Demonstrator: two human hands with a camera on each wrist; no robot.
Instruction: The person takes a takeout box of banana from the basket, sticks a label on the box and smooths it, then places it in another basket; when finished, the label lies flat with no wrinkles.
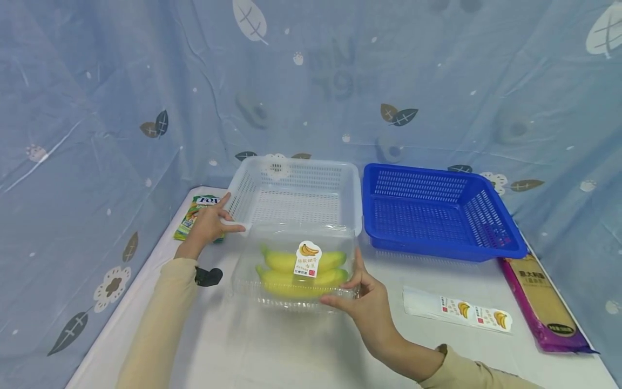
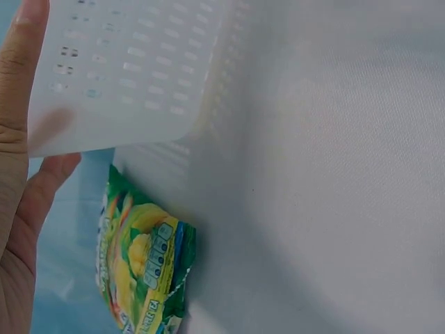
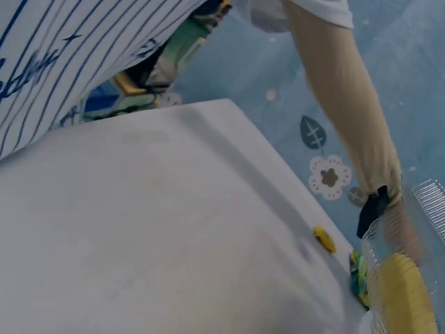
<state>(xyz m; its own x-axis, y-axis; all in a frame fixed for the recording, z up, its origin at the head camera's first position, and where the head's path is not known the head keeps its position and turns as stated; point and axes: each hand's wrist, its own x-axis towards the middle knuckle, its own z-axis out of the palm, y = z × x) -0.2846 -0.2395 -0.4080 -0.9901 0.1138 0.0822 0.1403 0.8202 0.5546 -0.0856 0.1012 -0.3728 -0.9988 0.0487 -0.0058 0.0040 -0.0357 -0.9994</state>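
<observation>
My right hand (image 1: 370,308) grips the right end of a clear plastic clamshell box (image 1: 245,270), thumb low in front and fingers along the side. Yellow bananas (image 1: 286,276) lie inside, and a white banana label (image 1: 308,259) is on the lid. The box is tilted above the table, before a white perforated basket (image 1: 352,194) and overlapping its front edge. At that basket's front left corner, my left hand (image 1: 209,221) holds the rim. In the left wrist view, a finger shows faintly through the white wall. The right wrist view catches the box only at its edge.
A blue basket (image 1: 418,248) stands right of the white one. In front of it lies a strip of banana labels (image 1: 457,313), with a yellow and purple packet (image 1: 544,302) farther right. A green packet (image 2: 142,257) is beside my left hand. Patterned curtains (image 1: 311,81) enclose the table.
</observation>
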